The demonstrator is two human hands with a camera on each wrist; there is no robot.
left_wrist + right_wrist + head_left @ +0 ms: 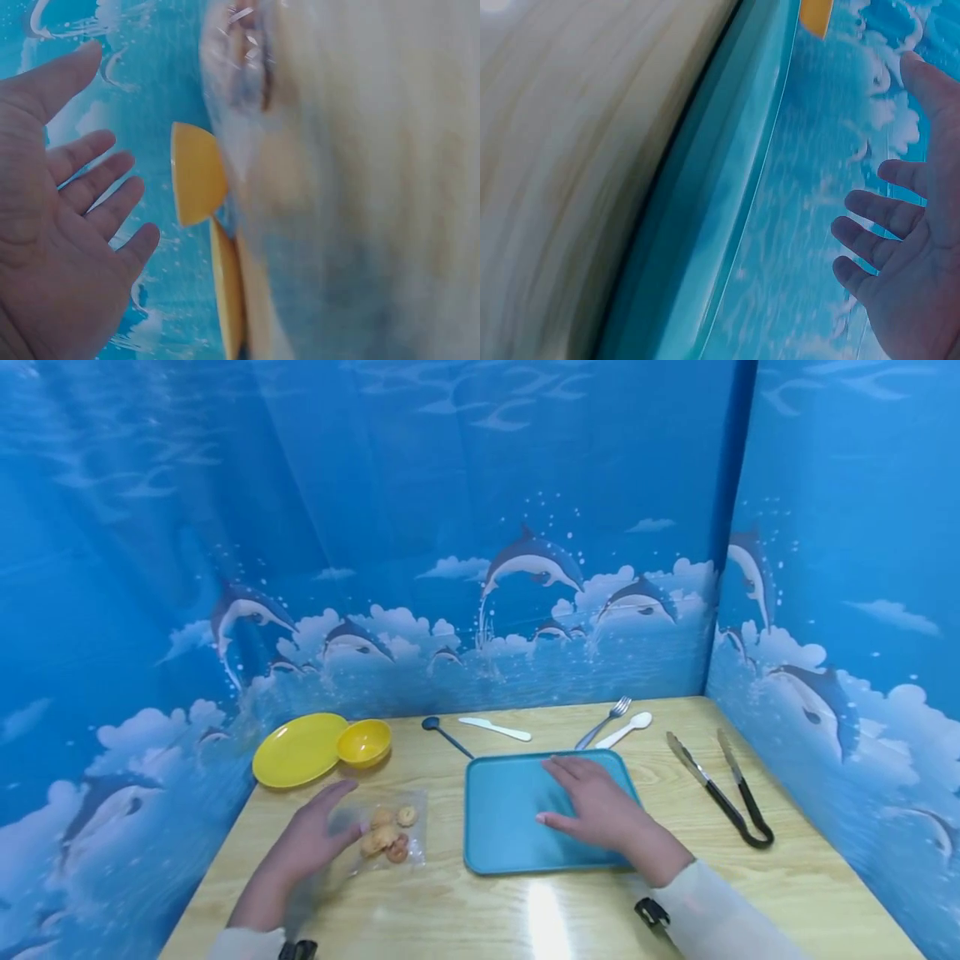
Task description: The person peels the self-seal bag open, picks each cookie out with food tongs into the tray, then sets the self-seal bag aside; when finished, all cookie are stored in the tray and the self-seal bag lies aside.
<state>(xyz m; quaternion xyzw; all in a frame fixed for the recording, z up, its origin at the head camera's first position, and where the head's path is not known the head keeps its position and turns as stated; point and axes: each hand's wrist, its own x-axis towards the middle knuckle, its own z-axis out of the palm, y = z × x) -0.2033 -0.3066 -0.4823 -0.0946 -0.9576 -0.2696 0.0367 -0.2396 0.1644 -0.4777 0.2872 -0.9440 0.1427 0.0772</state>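
Observation:
My left hand (311, 833) hovers at the left with its fingers spread and nothing in them. Just right of it lies a clear plastic bag (417, 814) with several cookies (381, 837) inside; the left wrist view shows the bag (240, 45) beyond the hand (82, 217). My right hand (596, 806) is held over the right part of a teal tray (502, 827), fingers extended and holding nothing. From the right wrist view, the tray's rim (735, 225) runs beside the relaxed hand (907, 247).
Back left are a yellow plate (296, 752) and yellow bowl (364, 743). Behind the tray lie a dark spoon (447, 737), a white knife (495, 728), a fork (602, 723) and a white spoon (625, 730). Black-handled tongs (723, 793) lie at the right. Dolphin-print curtains (450, 527) enclose the wooden table.

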